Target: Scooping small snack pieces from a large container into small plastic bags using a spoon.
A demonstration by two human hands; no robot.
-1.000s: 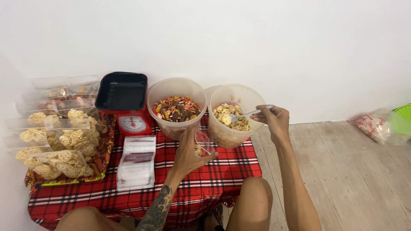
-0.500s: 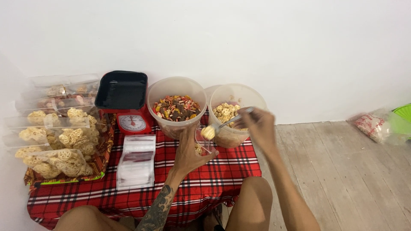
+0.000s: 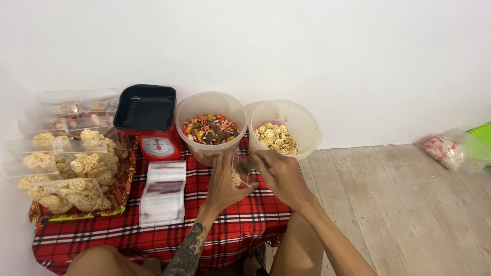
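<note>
Two hands meet over one small clear pouch [image 3: 240, 171], and that pouch is what matters. It stands upright on the red plaid cloth [image 3: 245, 214], just near of the gap between the tub of mixed coloured snacks [image 3: 210, 128] and the tub of pale ring crackers [image 3: 279, 137], its long axis vertical and its mouth facing up. Your left hand [image 3: 222, 185] cups it from the left, fingers curled around its side. Your right hand [image 3: 279, 174] sits touching its right edge, knuckles toward you; you cannot tell whether those fingers pinch the rim or grip something, since the back of the hand hides them. Neither hand is nearer. The cracker tub lies just beyond and right of the right hand.
</note>
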